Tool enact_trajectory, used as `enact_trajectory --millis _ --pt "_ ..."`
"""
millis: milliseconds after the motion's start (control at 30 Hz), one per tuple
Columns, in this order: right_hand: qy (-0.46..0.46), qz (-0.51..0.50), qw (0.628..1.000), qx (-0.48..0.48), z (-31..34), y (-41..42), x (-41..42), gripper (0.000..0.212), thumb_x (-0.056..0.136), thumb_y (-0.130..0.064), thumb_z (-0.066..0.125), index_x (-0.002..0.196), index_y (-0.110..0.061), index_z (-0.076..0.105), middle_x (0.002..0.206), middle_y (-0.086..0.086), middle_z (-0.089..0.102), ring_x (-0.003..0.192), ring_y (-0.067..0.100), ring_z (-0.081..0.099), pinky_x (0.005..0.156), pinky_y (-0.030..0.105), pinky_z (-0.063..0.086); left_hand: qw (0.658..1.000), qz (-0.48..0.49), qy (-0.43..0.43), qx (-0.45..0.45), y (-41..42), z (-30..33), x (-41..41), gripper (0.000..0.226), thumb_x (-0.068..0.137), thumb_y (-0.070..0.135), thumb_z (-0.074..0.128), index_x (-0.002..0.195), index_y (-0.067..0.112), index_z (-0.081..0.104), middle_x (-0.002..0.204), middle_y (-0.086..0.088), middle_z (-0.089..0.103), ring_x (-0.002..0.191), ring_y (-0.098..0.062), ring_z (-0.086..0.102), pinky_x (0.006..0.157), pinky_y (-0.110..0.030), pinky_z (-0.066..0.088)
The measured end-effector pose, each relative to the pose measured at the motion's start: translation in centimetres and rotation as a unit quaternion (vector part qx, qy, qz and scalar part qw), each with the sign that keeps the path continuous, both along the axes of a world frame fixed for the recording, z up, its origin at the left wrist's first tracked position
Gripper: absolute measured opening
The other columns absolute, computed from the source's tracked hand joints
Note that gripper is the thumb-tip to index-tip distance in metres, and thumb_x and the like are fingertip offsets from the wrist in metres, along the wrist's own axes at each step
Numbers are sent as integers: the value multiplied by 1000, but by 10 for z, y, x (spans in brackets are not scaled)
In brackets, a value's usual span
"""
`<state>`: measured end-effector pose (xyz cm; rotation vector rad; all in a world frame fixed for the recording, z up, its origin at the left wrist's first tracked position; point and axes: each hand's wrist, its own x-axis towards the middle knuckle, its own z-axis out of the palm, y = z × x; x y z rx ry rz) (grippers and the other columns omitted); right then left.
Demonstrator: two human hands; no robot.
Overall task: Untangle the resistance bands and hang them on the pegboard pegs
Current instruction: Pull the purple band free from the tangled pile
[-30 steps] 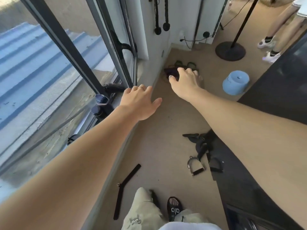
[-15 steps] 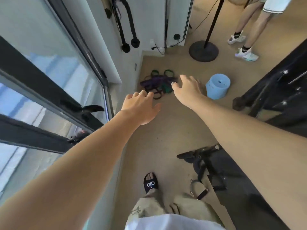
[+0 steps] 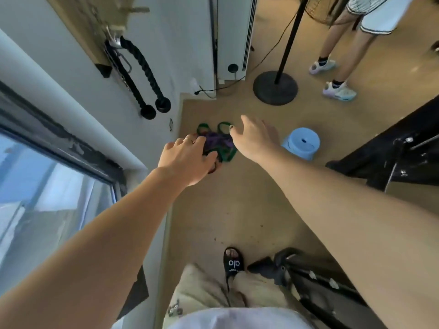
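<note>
A tangled heap of purple and green resistance bands (image 3: 217,141) lies on the tan floor next to the white wall. My left hand (image 3: 187,157) hovers over the heap's left side, fingers spread, covering part of it. My right hand (image 3: 255,136) is stretched out over the heap's right edge, fingers apart, holding nothing. A wooden pegboard (image 3: 95,24) hangs on the wall at the upper left, seen at a steep angle, with a black rope handle (image 3: 140,74) hanging from a peg.
A light blue stool (image 3: 301,143) stands just right of the bands. A black round stand base (image 3: 275,87) and a person's legs (image 3: 337,67) are beyond. Dark gym equipment (image 3: 392,148) fills the right side. A window (image 3: 47,174) runs along the left.
I have stepped closer; the view has tilted up the wall and the pegboard has come into sight. Both hands now reach over the band heap, the left one covering its edge.
</note>
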<state>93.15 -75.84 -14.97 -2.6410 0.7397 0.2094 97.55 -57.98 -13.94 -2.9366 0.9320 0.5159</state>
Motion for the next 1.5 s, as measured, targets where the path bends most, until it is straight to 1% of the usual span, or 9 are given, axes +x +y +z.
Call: enact_trajectory --millis 200,467,733,867,1000,1100,1200,1267,1500 --pt "13 23 1000 4 1 -54 97 61 103 -52 33 153 -18 37 148 12 51 136 34 45 110 50 35 1000 15 21 -4 -52 0 95 51 103 56 29 136 23 49 131 -7 57 120 -31 55 106 -45 39" --pt "2 24 1000 11 -35 -127 251 62 103 -50 35 154 -16 37 149 12 50 136 34 44 109 49 35 999 21 40 13 -137 -30 252 58 105 54 29 137 10 50 133 -13 55 126 -35 52 105 -46 38" --pt "65 36 997 13 -67 -193 383 62 101 -49 33 153 -17 38 148 13 50 135 35 44 107 47 36 992 68 105 -7 -196 -75 381 44 100 48 25 119 20 52 109 -10 58 98 -34 54 87 -44 47" --pt "77 70 994 16 -70 -213 442 49 101 -44 34 135 -11 49 132 15 58 123 36 50 99 47 39 983 131 131 -15 -217 -78 425 41 95 33 18 116 20 51 102 -6 50 88 -29 44 83 -41 45" --pt "58 113 991 39 -94 -235 504 49 99 -44 34 136 -14 49 136 14 57 127 35 49 102 48 41 981 139 137 7 -242 -93 468 34 100 36 31 123 23 53 106 -5 50 95 -29 46 91 -41 46" --pt "45 153 985 61 -120 -260 552 47 98 -44 34 132 -15 52 127 12 60 120 37 53 99 47 44 978 162 134 6 -269 -103 497 36 104 36 33 128 21 55 119 -9 58 107 -32 54 96 -44 47" --pt "61 228 970 55 -146 -292 603 47 100 -44 33 132 -15 52 122 11 60 115 34 54 92 45 44 965 225 134 6 -300 -120 526 46 106 40 33 143 16 48 136 -14 54 120 -36 53 102 -46 44" --pt "77 279 955 62 -161 -313 635 48 101 -44 34 134 -13 51 122 11 60 115 34 53 91 45 43 949 283 135 19 -320 -136 545 51 106 45 31 146 17 45 137 -13 53 120 -36 54 102 -46 45" --pt "124 411 902 37 -186 -370 701 41 102 -43 35 114 -9 55 98 7 54 103 33 57 77 40 42 884 440 157 7 -384 -165 562 54 101 57 28 133 24 56 128 -7 58 115 -30 57 98 -44 47"
